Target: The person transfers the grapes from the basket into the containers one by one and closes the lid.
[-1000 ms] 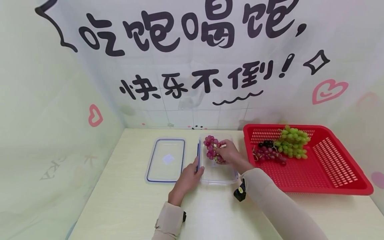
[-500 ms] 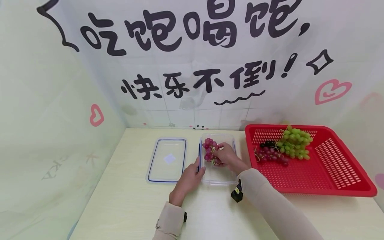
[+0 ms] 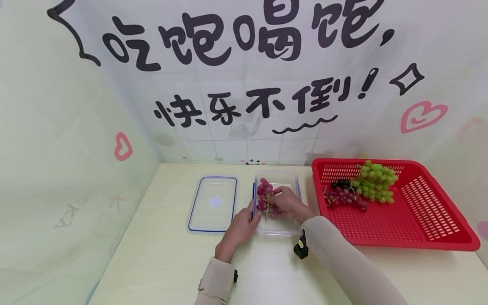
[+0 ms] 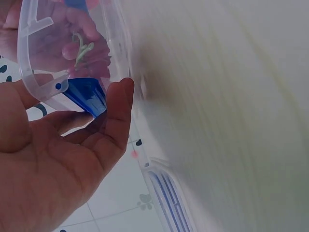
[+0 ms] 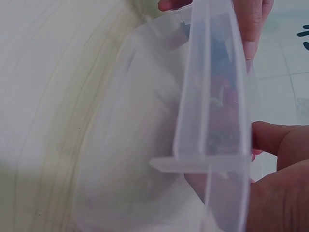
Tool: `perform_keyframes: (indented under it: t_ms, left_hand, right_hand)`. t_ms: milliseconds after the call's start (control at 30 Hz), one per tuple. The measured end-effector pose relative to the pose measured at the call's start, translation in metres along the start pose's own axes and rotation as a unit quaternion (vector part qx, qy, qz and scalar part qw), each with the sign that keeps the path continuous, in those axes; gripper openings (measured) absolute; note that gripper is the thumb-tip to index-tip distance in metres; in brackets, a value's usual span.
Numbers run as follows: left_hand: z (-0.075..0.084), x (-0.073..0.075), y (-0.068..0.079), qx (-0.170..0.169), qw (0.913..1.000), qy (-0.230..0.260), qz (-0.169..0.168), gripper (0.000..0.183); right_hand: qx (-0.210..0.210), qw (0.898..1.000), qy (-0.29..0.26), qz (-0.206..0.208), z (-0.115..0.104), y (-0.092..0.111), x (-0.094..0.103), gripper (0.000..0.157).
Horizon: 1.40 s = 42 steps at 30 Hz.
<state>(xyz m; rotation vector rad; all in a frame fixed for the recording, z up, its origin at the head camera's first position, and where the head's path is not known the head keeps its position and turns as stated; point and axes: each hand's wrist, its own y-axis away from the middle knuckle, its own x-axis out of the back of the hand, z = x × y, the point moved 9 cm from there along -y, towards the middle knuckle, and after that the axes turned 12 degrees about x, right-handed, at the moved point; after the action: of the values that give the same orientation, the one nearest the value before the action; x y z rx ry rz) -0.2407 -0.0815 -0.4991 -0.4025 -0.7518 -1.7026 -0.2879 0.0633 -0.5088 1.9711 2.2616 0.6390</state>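
Observation:
A clear plastic food container [image 3: 280, 226] with a blue clip on its left side sits on the table. My left hand [image 3: 241, 224] grips its left wall; in the left wrist view the fingers of that hand [image 4: 63, 164] curl by the blue clip [image 4: 88, 95]. My right hand [image 3: 288, 203] pinches a bunch of red grapes [image 3: 261, 190] by its stem, inside the container near the left wall. In the right wrist view the container's wall [image 5: 212, 92] partly hides the right hand [image 5: 285, 159] and the grapes.
The blue-sealed lid [image 3: 211, 190] lies flat to the left of the container. A red perforated basket [image 3: 385, 226] stands at the right, holding green grapes [image 3: 375, 176], dark red grapes [image 3: 345, 197] and some black ones [image 3: 340, 183]. A printed cloth [image 3: 228, 127] hangs behind the table.
My right hand has moved slightly left and lower with the red grapes, bringing them nearer the container's left wall. The left hand keeps its grip in the same place.

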Motion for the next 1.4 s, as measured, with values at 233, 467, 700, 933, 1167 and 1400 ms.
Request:
perform_keyframes:
  t_ms: [233,467,700,933,1167,1400]
  left_hand:
    - [-0.002,-0.001,0.001,0.01,0.9999,-0.002,-0.004,0.061]
    - [-0.001,-0.001,0.001,0.005,1.0,0.002,-0.007,0.061]
    - [0.0,0.001,0.001,0.002,1.0,0.001,-0.008,0.061]
    - [0.001,0.001,0.001,-0.002,1.0,-0.001,-0.004,0.061]
    - [0.001,-0.001,0.001,0.004,1.0,0.0,-0.007,0.062]
    - [0.0,0.001,0.0,0.004,0.9999,0.005,-0.008,0.061]
  right_hand:
    - [-0.023,0.999,0.02,-0.018,0.003,0.0,-0.002,0.041]
    - [-0.026,0.998,0.04,-0.033,0.003,0.0,-0.003,0.046]
    - [-0.016,0.995,0.085,-0.04,-0.003,0.004,-0.003,0.049]
    - [-0.001,0.989,0.147,-0.036,-0.008,0.004,0.001,0.054]
    - [0.029,0.982,0.185,-0.023,-0.022,0.008,0.011,0.056]
    - [0.064,0.988,0.141,-0.023,-0.046,0.013,0.024,0.051]
